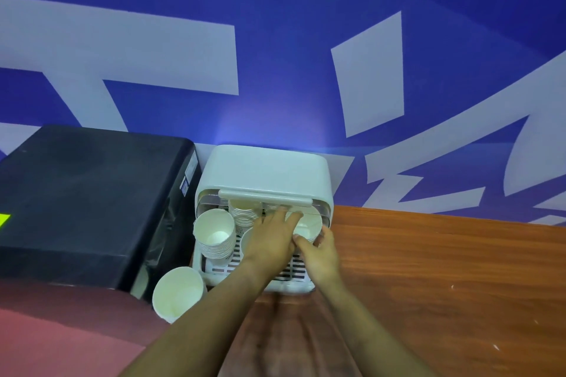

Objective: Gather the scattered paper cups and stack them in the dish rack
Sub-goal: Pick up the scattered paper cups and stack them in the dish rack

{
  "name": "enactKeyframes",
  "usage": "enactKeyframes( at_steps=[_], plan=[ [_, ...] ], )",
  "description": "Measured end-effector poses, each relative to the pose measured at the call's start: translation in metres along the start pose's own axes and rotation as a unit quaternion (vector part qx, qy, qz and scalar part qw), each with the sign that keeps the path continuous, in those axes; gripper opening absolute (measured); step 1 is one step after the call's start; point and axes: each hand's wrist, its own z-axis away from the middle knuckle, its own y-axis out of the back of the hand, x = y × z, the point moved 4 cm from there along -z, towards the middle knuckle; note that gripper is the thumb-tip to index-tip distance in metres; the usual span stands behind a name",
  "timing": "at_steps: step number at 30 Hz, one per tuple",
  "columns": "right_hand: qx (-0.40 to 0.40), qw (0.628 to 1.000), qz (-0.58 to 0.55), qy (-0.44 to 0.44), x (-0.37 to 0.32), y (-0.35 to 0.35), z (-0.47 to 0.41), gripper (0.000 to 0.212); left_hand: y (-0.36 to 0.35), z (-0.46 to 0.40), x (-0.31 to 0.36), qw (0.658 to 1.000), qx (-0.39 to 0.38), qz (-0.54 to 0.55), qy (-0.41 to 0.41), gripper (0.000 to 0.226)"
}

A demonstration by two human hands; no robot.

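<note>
**Both hands inside white dish rack, among paper cups**

Two bare forearms reaching up from the bottom edge over the reddish-brown wooden table [444, 269]. Left hand [271, 234] laid across the middle of the white plastic dish rack with raised lid [266, 168], fingers stretched forward and fairly straight, tips near the lid's handle; grasping nothing visibly. Right hand [318, 252] just beside it, thumb and fingers closed round the rim of a white paper cup [306, 225] at the rack's right side. Tall nested stack of white paper cups [216, 234] leaning at the rack's left side, mouth toward the camera. Second, shorter stack of cups [243, 211] further back under the lid. Single white paper cup [177, 292] outside the rack, just beside its front left corner, tilted. Black boxy appliance [92, 202] left of the rack, touching or nearly so. Blue wall with large pale lettering [275, 55] behind.
</note>
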Motion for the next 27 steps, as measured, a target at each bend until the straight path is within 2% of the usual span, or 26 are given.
enactKeyframes(
  at_steps=[5, 9, 13, 14, 18, 20, 22, 25, 27],
  plan=[
    [0.055, 0.998, 0.013, 0.011, -0.007, 0.0, 0.001, 0.035, 0.002, -0.003, -0.007, 1.0, 0.016, 0.024, -0.004, 0.056],
    [0.047, 0.998, 0.044, -0.014, -0.004, 0.008, 0.007, 0.027, 0.007, 0.024, -0.013, 0.999, 0.037, 0.024, -0.014, 0.058],
    [0.046, 0.997, 0.059, -0.032, 0.0, 0.015, 0.018, 0.063, 0.024, 0.063, -0.032, 0.998, 0.049, 0.032, -0.006, 0.057],
    [0.042, 0.997, 0.067, -0.028, -0.002, 0.016, 0.023, 0.062, 0.03, 0.074, -0.039, 0.998, 0.055, 0.028, 0.004, 0.058],
    [-0.042, 0.991, 0.126, 0.006, -0.008, 0.004, 0.05, 0.018, 0.042, 0.12, -0.079, 0.995, 0.025, 0.015, 0.096, 0.067],
    [-0.117, 0.975, 0.187, 0.023, -0.007, -0.014, 0.065, 0.015, 0.043, 0.137, -0.092, 0.992, -0.008, 0.004, 0.127, 0.071],
    [-0.175, 0.955, 0.236, 0.039, -0.002, -0.034, 0.081, 0.013, 0.042, 0.145, -0.095, 0.993, -0.022, -0.012, 0.118, 0.073],
    [-0.217, 0.937, 0.266, 0.068, 0.005, -0.059, 0.102, 0.017, 0.036, 0.148, -0.093, 0.992, -0.05, -0.031, 0.113, 0.074],
    [-0.235, 0.926, 0.287, 0.064, 0.011, -0.071, 0.111, 0.027, 0.031, 0.145, -0.093, 0.986, -0.072, -0.087, 0.119, 0.073]
  ],
)
